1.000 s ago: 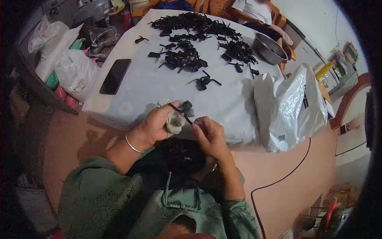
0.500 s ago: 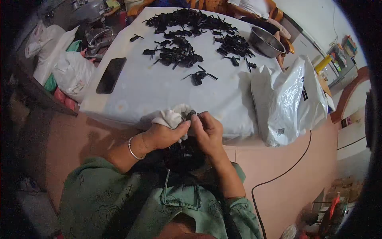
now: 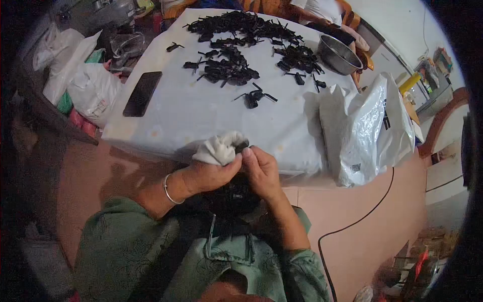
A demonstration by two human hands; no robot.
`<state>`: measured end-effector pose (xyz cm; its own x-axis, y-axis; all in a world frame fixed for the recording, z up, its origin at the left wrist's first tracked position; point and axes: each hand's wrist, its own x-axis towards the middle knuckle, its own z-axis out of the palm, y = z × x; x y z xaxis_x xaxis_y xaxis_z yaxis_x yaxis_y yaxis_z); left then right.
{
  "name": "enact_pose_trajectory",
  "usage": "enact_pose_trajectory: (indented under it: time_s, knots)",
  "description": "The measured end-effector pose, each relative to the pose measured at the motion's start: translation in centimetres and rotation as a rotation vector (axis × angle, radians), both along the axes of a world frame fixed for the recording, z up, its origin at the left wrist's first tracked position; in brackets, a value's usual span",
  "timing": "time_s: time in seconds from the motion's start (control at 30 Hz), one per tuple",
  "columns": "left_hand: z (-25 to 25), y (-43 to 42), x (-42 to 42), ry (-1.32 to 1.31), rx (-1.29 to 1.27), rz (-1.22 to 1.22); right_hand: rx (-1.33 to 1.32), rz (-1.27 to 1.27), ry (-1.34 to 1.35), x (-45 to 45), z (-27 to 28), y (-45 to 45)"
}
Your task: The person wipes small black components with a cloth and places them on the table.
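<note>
My left hand (image 3: 212, 175), with a silver bangle at the wrist, is closed on a bunched off-white cloth (image 3: 217, 150) at the near edge of the table. The cloth covers part of its fingers. Between the two hands a small dark piece (image 3: 243, 145) shows at the cloth's right side. My right hand (image 3: 261, 171) pinches it with thumb and fingertips, touching the left thumb. Most of the piece is hidden. Farther back on the table lie several black plastic parts with thin arms (image 3: 226, 68), the nearest being a single black part (image 3: 253, 97).
A black phone (image 3: 143, 94) lies on the left of the white-covered table (image 3: 201, 113). At the right stand a white plastic bag (image 3: 352, 136) and a metal bowl (image 3: 339, 53). Another person (image 3: 322, 11) sits beyond the table. A black cable (image 3: 347, 226) crosses the floor.
Both hands stay together at the table edge with only slight finger movement. The cloth has shifted a little and covers more around the dark piece. The view has moved slightly.
</note>
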<state>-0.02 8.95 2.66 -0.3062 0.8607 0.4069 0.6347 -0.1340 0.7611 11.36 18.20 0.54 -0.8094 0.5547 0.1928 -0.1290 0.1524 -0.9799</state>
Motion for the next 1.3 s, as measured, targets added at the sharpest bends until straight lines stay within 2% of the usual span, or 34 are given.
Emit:
enact_pose_trajectory:
  time_s: [0.07,0.1,0.17,0.23,0.3,0.33,0.4,0.5,0.63,0.7,0.73,0.83,0.9,1.03,1.1,1.13,1.17,1.23,1.27,1.3]
  knots:
    - [-0.6,0.7,-0.5,-0.021,0.207,0.032,0.088,-0.087,0.025,0.1,0.3,0.6]
    - [-0.5,0.7,-0.8,-0.02,0.211,0.033,0.092,-0.085,0.027,0.3,0.4,0.9]
    - [-0.3,0.5,-1.4,-0.506,0.009,-0.001,0.348,-0.011,-0.217,0.9,0.6,1.6]
    - [0.7,0.1,-1.6,-0.568,-0.084,0.014,0.379,0.035,-0.309,1.2,1.2,1.9]
    - [0.9,0.0,-1.6,-0.55,-0.228,0.029,0.386,-0.016,-0.108,1.4,1.2,2.0]
    - [1.2,-0.1,-1.4,-0.552,-0.229,0.029,0.385,-0.016,-0.11,1.4,1.1,1.9]
    - [1.8,-0.3,-0.9,-0.382,-0.281,-0.108,0.201,-0.045,-0.031,1.1,0.5,1.6]
    - [1.6,-0.2,-0.5,-0.304,-0.227,-0.222,0.158,-0.051,-0.059,0.7,0.0,1.7]
    - [0.7,0.1,-0.5,-0.312,-0.303,-0.182,0.129,-0.063,-0.027,0.6,0.8,1.3]
    - [0.0,0.2,-0.6,-0.173,-0.129,-0.095,0.247,-0.012,-0.057,0.6,0.4,1.7]
    - [0.1,0.2,-0.5,-0.173,-0.128,-0.095,0.248,-0.012,-0.057,0.5,0.1,1.7]
    - [1.2,0.1,0.0,-0.116,-0.243,-0.15,0.281,-0.003,-0.075,0.2,-0.5,1.0]
    - [0.0,0.0,0.2,0.223,-0.039,-0.126,0.245,-0.032,-0.06,0.1,-0.3,0.5]
    - [1.1,-0.3,0.2,0.211,-0.023,-0.097,0.166,-0.004,0.023,-0.2,-1.2,0.5]
    - [3.9,-0.6,-0.1,0.306,-0.307,-0.172,-0.03,0.192,-0.113,0.9,0.0,1.5]
    - [5.1,-0.6,-0.5,0.217,-0.303,-0.2,0.148,0.188,-0.128,1.2,0.1,2.6]
    - [5.1,-0.1,-1.7,0.224,-0.296,-0.192,0.158,0.192,-0.121,1.5,0.8,3.0]
    - [5.1,1.3,-5.4,0.312,-0.29,-0.237,0.266,-0.091,-0.075,2.4,2.1,3.2]
    - [5.7,2.0,-6.6,0.276,-0.272,-0.094,0.274,-0.216,-0.042,2.4,1.5,3.5]
    - [6.3,3.0,-8.0,0.236,-0.255,0.046,0.277,-0.22,-0.037,2.3,1.3,3.6]
